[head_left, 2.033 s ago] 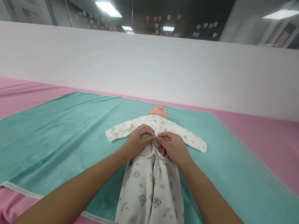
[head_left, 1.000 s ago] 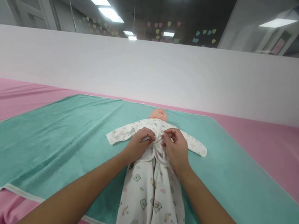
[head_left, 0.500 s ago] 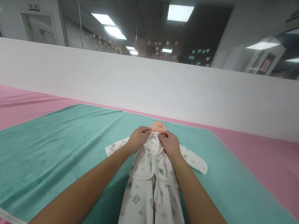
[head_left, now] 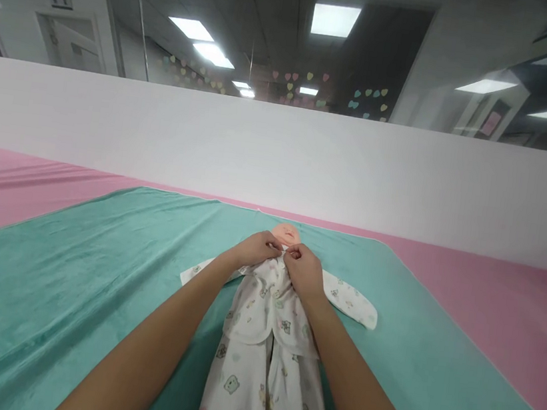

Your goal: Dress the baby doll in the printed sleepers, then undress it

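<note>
A baby doll (head_left: 287, 234) lies on its back, head away from me, dressed in a white printed jacket (head_left: 259, 311) and matching trousers (head_left: 239, 389). Both sleeves stretch out sideways. My left hand (head_left: 260, 249) pinches the jacket's neckline on the left, just below the doll's chin. Opposite it, my right hand (head_left: 303, 268) pinches the right side of the neckline. The fingertips of the two hands are close together over the collar. What exactly lies between them is too small to make out.
Under the doll spreads a teal blanket (head_left: 91, 288) with some folds, laid over a pink sheet (head_left: 491, 314). A low white wall (head_left: 279, 159) stands behind, with glass panels (head_left: 274, 44) above it reflecting ceiling lights.
My two hands have drawn closer together at the neckline, the left one moving inward to the right. The view has shifted slightly.
</note>
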Tool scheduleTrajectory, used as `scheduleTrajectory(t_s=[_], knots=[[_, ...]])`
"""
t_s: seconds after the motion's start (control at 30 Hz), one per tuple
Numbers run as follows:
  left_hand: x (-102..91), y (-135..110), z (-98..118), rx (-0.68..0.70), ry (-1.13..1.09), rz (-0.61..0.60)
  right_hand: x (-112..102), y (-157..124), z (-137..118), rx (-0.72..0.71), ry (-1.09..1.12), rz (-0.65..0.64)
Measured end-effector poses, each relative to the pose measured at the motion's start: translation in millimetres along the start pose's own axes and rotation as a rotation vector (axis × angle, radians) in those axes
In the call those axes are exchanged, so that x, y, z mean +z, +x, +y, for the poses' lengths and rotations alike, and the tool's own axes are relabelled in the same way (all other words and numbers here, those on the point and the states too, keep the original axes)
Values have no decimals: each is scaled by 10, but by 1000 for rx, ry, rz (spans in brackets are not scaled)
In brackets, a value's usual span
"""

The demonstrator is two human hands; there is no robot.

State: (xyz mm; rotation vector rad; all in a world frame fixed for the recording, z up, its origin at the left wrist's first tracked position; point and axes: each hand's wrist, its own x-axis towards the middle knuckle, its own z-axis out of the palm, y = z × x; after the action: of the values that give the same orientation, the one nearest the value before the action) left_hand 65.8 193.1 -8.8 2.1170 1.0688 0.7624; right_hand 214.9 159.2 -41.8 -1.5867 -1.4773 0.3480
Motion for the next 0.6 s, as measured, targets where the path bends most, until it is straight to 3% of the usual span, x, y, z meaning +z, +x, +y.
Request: scheduleTrajectory(t_s=[0.37,0.6], knots=[[13,-26,-52,-31,-186,-18,17,-8,54,13,51,19],[-39,-20,66,-77,-17,7,31,41,106,-15,113,-45]])
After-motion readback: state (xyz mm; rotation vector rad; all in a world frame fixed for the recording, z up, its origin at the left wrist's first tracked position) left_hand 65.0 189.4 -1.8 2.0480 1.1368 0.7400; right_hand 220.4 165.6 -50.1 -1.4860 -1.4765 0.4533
